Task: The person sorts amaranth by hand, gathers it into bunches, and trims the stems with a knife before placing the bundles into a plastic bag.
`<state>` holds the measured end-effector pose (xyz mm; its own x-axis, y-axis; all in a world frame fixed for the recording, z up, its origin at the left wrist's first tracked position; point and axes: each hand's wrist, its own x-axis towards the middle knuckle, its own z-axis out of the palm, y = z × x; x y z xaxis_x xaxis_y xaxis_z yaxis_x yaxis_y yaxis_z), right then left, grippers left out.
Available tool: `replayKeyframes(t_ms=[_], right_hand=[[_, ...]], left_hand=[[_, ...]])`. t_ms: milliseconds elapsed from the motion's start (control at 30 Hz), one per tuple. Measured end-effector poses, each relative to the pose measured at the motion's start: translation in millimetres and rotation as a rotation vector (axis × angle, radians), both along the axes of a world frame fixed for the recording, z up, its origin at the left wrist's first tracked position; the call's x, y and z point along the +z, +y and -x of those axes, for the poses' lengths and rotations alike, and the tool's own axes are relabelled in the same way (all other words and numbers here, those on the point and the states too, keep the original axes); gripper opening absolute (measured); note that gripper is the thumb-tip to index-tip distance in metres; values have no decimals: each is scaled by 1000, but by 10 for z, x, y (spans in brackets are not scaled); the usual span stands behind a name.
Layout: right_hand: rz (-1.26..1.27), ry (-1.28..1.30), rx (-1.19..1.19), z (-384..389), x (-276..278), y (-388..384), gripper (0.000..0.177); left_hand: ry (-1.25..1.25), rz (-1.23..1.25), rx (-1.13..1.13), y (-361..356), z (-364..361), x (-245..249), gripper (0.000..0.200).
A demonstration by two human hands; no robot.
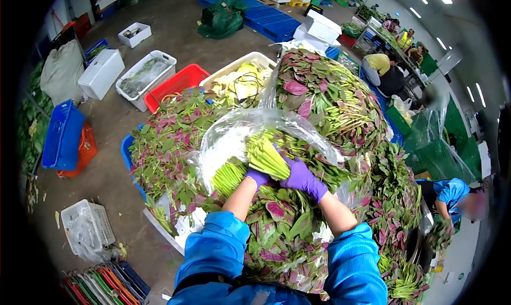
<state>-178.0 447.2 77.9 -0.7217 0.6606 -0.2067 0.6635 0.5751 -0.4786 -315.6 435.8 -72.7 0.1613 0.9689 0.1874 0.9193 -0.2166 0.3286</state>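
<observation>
A bunch of amaranth (268,157) with thick pale-green stems is between my two purple-gloved hands. My left hand (258,177) closes around its lower left side, partly hidden beneath the stems. On the right, my right hand (303,178) grips the same bunch, fingers wrapped behind it. Just beyond my hands, an open clear plastic bag (223,125) spreads around more stems (228,176), cut ends showing. Loose red-and-green amaranth leaves (277,212) lie under my forearms.
A large amaranth heap (332,94) rises at the far right, with another pile (170,129) on the left. Beyond stand a red crate (178,82) and a cream crate (242,70) of pale leaves. A co-worker in a blue sleeve (450,190) handles greens at the right.
</observation>
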Motion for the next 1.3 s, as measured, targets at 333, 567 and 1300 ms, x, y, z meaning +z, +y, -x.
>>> replayKeyframes(t_ms=[333,567,1300], right_hand=[[584,588,-546,-1435,1484,-1348,80],[359,766,-863,-2579,2013,-2159,58],[202,126,-607,-3224,566,-3761,101]], left_hand=[[367,106,52,-117,31,177,67],[203,195,-72,-299,4,1187,44],[-2052,816,-327,-3539,-3381,1220,92]])
